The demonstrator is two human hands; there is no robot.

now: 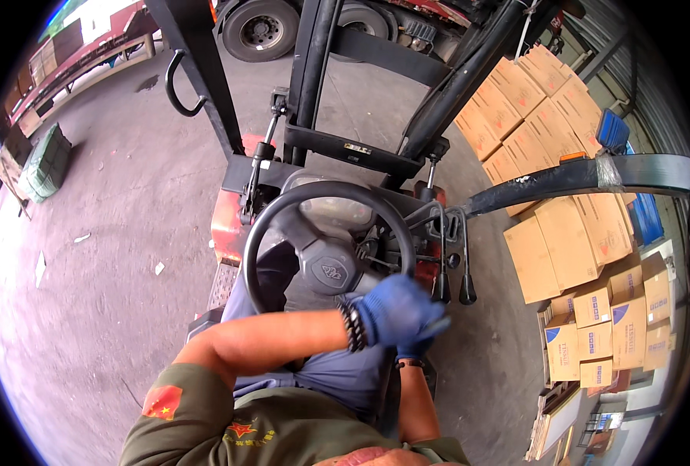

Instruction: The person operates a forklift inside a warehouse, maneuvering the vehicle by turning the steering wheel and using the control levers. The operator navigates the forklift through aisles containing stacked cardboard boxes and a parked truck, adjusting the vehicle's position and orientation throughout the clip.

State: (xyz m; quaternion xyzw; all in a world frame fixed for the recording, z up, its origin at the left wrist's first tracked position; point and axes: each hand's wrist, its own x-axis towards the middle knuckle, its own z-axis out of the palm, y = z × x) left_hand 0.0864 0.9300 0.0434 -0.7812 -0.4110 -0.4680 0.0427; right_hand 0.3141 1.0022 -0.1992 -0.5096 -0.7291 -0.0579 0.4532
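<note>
My left hand (401, 310), in a blue knit glove with dark bead bracelets at the wrist, reaches across my body to the right. It looks closed and is slightly blurred; whatever is in its fingers is hidden. Under it, also gloved in blue, is my right hand (412, 349), mostly covered, so its fingers do not show. The two hands overlap just right of my lap, beside the lower right rim of a black steering wheel (261, 221). Neither hand is on the wheel. Ahead and right of them stand black-knobbed control levers (467, 289).
I sit in a forklift with a black mast (311, 70) ahead. Stacked cardboard boxes (543, 140) stand close on the right, with more cartons (593, 330) behind them. A truck wheel (260, 31) is beyond the mast. A green wrapped bundle (46, 163) lies far left on the concrete floor.
</note>
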